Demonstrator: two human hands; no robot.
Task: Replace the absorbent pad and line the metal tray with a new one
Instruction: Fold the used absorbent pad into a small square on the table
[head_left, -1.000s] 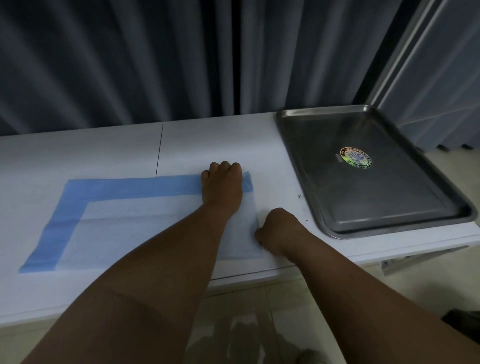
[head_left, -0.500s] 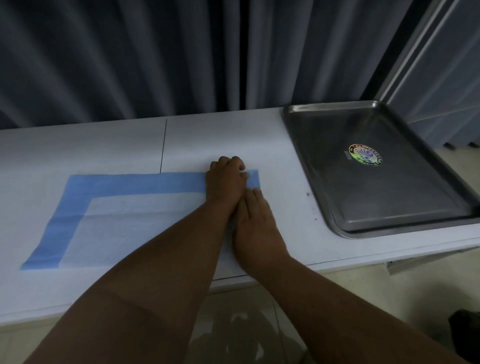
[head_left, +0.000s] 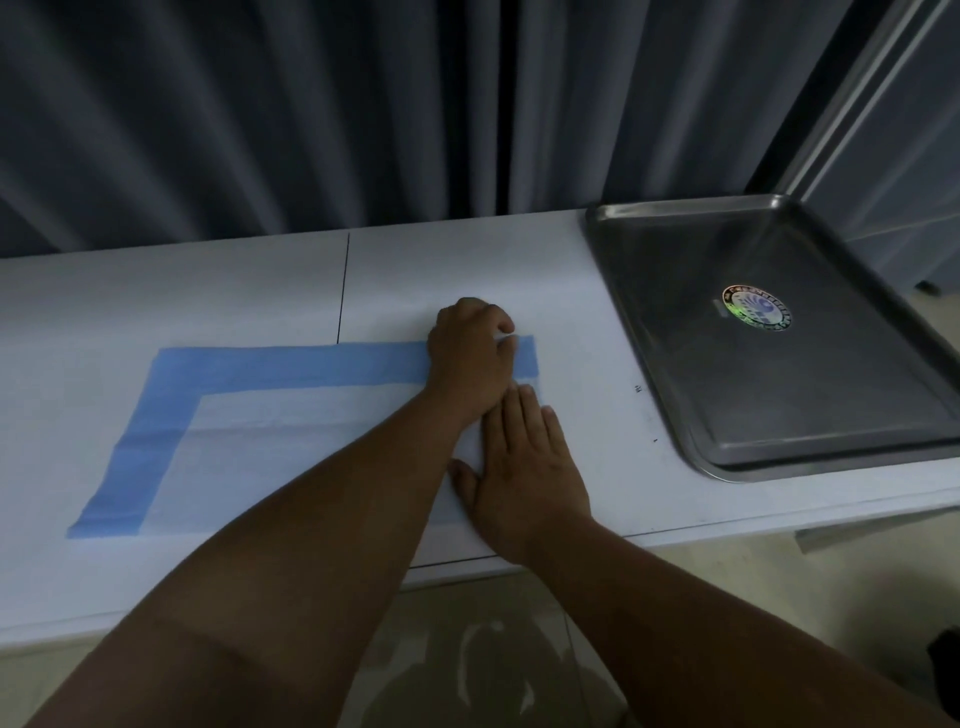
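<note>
A white absorbent pad (head_left: 291, 431) with a blue border lies flat on the white table (head_left: 208, 280), left of centre. My left hand (head_left: 470, 358) rests on the pad's far right corner, fingers curled and pinching the blue edge. Just beside that wrist, my right hand (head_left: 524, 467) lies flat, palm down, on the pad's right edge with fingers straight. The metal tray (head_left: 779, 395) sits on the right end of the table, bare inside except for a round sticker (head_left: 757, 307). Both hands are well left of the tray.
A dark pleated curtain (head_left: 260, 104) hangs right behind the table. The table's front edge runs just below my right wrist, with tiled floor (head_left: 493, 649) beneath. The tray's near right corner reaches the table's end.
My right hand has opened from a fist at the pad's near right edge and slid forward, flat, next to my left wrist. My left hand's fingers have curled on the far corner.
</note>
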